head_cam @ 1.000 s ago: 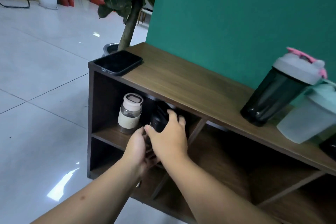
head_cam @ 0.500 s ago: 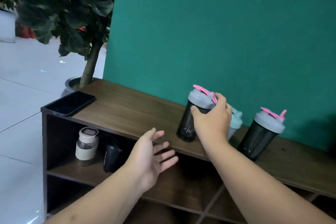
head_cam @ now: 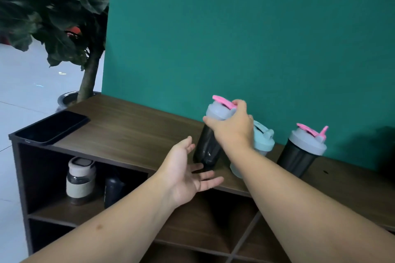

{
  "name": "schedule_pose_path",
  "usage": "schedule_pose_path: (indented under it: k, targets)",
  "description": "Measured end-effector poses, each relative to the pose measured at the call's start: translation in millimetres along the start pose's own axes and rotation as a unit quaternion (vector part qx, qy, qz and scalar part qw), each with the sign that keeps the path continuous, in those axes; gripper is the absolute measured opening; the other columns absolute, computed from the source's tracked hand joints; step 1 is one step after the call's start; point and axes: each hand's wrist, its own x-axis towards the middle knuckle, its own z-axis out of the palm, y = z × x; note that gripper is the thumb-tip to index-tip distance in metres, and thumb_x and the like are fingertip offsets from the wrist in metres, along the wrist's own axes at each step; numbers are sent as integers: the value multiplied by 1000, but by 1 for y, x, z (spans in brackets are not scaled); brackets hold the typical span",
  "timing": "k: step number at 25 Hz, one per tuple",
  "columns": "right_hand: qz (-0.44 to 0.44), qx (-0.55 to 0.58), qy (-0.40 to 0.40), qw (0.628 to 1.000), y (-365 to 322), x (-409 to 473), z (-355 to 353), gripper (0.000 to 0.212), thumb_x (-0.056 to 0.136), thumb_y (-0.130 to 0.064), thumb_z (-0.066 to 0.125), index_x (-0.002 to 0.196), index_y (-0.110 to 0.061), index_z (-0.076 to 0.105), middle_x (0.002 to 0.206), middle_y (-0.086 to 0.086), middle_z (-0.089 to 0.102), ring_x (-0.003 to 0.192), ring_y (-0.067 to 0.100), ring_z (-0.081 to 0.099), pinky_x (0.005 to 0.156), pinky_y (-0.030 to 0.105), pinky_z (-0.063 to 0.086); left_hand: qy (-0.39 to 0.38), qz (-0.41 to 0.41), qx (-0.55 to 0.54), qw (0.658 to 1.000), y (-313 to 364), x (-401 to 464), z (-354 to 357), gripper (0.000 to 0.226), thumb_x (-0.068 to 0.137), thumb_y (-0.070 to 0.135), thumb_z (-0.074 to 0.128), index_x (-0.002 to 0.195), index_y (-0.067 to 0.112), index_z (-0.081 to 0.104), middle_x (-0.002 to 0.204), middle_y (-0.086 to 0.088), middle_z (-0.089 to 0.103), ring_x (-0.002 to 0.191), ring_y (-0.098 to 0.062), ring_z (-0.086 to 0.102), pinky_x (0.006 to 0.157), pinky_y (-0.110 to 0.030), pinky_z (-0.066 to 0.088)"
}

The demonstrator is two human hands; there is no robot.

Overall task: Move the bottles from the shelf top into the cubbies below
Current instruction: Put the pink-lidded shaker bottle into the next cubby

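A dark shaker bottle (head_cam: 208,147) with a grey lid and pink flap is tilted above the wooden shelf top (head_cam: 128,132), my right hand (head_cam: 233,128) shut around its lid. My left hand (head_cam: 188,171) is open, palm up, just below and beside the bottle's base. Behind my right wrist stands a pale teal bottle (head_cam: 263,141). A second dark shaker bottle (head_cam: 301,151) stands further right. In the upper left cubby sit a cream-banded glass bottle (head_cam: 80,179) and a small black bottle (head_cam: 114,190).
A black phone (head_cam: 51,127) lies at the left end of the shelf top. A green wall panel (head_cam: 235,38) backs the shelf. A potted tree (head_cam: 89,74) stands at the left behind it. Open cubbies (head_cam: 213,215) lie under my forearms.
My hands left the small black bottle in the cubby. My right hand rose to the shelf top, took the dark shaker by its lid and tilted it up. My left hand opened beneath it.
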Motion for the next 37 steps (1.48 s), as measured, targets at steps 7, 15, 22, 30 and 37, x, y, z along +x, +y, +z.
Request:
schedule_pose_path:
  k: [7, 15, 22, 30, 37]
  targets:
    - [-50, -3, -11, 999, 15, -110, -75, 73, 57, -60, 88, 115, -42, 46, 106, -8, 50, 89, 15, 52, 75, 33, 41, 68, -6, 22, 997, -77, -73, -28, 30, 98, 39, 58, 121, 19, 62, 125, -32, 53, 111, -50, 61, 73, -59, 61]
    - [34, 8, -89, 995, 126, -197, -7, 80, 60, -45, 95, 123, -40, 45, 120, -8, 50, 94, 15, 56, 76, 29, 47, 182, -64, -46, 980, -144, -31, -118, 41, 103, 37, 48, 124, 4, 62, 118, -25, 67, 107, -43, 66, 99, -59, 51]
    - [29, 14, -90, 995, 175, -142, 83, 82, 60, -38, 97, 128, -26, 52, 120, 0, 52, 100, 22, 60, 80, 28, 44, 139, -79, -54, 986, -133, 71, -165, 67, 102, 55, 40, 158, 20, 32, 158, -27, 35, 138, -45, 44, 104, -59, 47]
    - [66, -8, -129, 989, 185, -92, 157, 76, 66, -43, 95, 126, -10, 61, 128, 11, 58, 116, 29, 61, 85, 24, 40, 122, -54, -70, 989, -109, 125, -200, 62, 103, 48, 40, 160, 25, 27, 168, -19, 21, 147, -43, 32, 107, -62, 42]
    - [39, -12, -143, 989, 189, -80, 186, 47, 60, -49, 95, 86, -21, 68, 96, 2, 72, 92, 19, 69, 80, 29, 55, 99, -40, -86, 991, -106, 140, -204, 61, 104, 43, 40, 160, 26, 26, 169, -13, 20, 149, -41, 28, 96, -61, 45]
